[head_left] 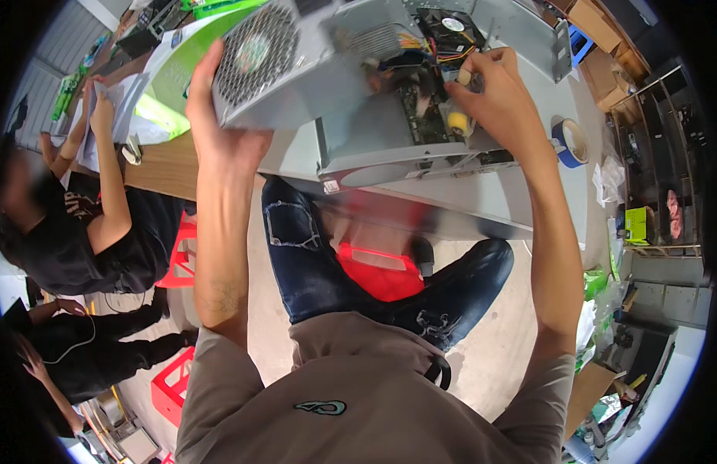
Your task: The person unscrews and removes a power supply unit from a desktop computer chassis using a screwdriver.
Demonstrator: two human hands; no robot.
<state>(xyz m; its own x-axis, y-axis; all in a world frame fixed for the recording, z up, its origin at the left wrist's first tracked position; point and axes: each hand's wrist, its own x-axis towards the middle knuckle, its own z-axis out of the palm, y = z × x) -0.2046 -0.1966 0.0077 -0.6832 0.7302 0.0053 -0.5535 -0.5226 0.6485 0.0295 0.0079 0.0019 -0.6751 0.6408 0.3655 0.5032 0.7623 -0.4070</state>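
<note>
A silver computer power supply (304,97) with a round mesh fan grille is tilted over the left part of an open computer case. My left hand (219,116) holds its left end, thumb up along the grille side. The grey metal case (374,139) lies on the table, with a circuit board, coloured cables and a black fan (451,31) inside. Over the case's right part, the bent fingers of my right hand (498,93) close on a small tan piece, partly hidden and blurred. A yellow part (457,120) shows just below those fingers.
A roll of tape (571,143) stands on the table (563,201) to the right. Green-and-white packaging (169,93) lies at the left. Another person (95,216) handles papers there. A red stool (382,271) stands between my legs; shelves and cardboard boxes fill the right.
</note>
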